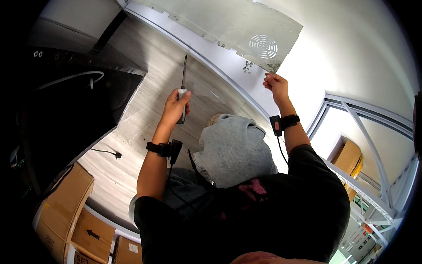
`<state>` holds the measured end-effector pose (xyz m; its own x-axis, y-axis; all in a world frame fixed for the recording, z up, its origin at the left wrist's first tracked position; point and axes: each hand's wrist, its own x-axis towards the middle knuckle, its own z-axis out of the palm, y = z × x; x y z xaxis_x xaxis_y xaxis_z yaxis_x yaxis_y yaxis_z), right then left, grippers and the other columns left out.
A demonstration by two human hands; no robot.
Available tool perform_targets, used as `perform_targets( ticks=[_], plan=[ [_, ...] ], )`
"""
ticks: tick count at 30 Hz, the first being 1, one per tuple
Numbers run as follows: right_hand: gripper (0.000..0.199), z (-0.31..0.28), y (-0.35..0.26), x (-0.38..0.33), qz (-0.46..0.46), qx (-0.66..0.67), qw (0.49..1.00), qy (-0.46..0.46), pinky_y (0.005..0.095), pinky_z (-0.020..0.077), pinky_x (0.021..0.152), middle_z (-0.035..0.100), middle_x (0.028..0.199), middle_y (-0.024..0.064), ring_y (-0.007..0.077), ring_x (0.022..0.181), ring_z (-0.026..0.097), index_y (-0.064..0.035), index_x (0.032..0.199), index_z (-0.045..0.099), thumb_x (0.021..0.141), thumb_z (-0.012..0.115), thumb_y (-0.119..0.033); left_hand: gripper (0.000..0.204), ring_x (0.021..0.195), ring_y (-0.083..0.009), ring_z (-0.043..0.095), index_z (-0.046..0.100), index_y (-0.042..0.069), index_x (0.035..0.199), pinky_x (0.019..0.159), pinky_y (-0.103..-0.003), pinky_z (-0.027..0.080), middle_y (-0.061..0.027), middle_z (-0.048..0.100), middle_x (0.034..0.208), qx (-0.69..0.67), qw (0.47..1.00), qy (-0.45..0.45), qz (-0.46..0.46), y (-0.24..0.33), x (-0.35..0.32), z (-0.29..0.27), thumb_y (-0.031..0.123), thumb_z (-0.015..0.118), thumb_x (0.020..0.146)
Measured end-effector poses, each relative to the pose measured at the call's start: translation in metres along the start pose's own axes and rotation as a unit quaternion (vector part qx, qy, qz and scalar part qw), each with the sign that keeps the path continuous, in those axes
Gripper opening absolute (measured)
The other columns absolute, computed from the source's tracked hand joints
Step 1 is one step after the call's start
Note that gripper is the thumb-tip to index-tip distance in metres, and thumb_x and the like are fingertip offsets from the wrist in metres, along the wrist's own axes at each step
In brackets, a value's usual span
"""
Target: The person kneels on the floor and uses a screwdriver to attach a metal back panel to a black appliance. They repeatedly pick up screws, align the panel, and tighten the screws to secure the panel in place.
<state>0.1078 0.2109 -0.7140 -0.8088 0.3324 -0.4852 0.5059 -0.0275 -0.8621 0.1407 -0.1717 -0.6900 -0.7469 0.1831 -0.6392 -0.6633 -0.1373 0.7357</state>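
My left hand (173, 109) is wrapped round the handle of a screwdriver (184, 75), whose dark shaft points away from me above the floor. Over the white tabletop, my right hand (278, 87) has its thumb and fingers pinched together; whatever may be between them is too small to make out. Just left of those fingertips lies a little heap of small screws (247, 66). A flat grey metal panel (228, 22) with a round pattern of vent slots rests on the tabletop, its near corner close to my right fingers.
On the left stands a large black open case (66, 114) with a cable inside. A black plug (118, 155) lies on the wood-look floor (132, 136). Cardboard boxes (66, 207) are stacked at the lower left. A metal frame (367, 127) with another box (347, 156) is at the right.
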Motion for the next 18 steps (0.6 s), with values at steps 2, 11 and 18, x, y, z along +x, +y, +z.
perform_targets(
  ticks=[2,11,18],
  plan=[
    [0.012,0.005,0.001,-0.009,0.015,-0.011,0.999,-0.033,0.0282,0.0546,0.060,0.063,0.076,0.0087,0.0177,0.066,0.064,0.0027,0.094,0.060,0.087,0.062,-0.007,0.020,0.056,-0.0094,0.050,0.052,0.009,0.090,0.054,-0.025,0.044,0.0008,0.051,0.067,-0.003,1.000,-0.001,0.000,0.000,0.000,0.000,0.028,0.059,0.092],
    [0.014,0.014,0.024,0.001,-0.005,-0.222,0.975,-0.010,0.0247,0.0494,0.055,0.062,0.069,0.0064,0.0132,0.060,0.060,-0.0004,0.090,0.059,0.084,0.066,-0.011,0.022,0.057,-0.0094,0.050,0.052,0.009,0.091,0.054,-0.025,0.043,0.0007,0.051,0.068,0.003,1.000,0.008,-0.001,-0.001,-0.005,-0.002,0.029,0.059,0.092],
    [0.022,0.045,0.036,0.014,-0.175,-0.383,0.906,0.033,0.0361,0.0475,0.061,0.064,0.069,0.0102,0.0252,0.065,0.062,-0.0057,0.095,0.062,0.077,0.070,-0.016,0.021,0.058,-0.0097,0.050,0.052,0.008,0.091,0.054,-0.025,0.043,0.0005,0.051,0.068,0.021,1.000,0.021,-0.012,-0.011,-0.007,-0.005,0.028,0.059,0.092]
  ],
)
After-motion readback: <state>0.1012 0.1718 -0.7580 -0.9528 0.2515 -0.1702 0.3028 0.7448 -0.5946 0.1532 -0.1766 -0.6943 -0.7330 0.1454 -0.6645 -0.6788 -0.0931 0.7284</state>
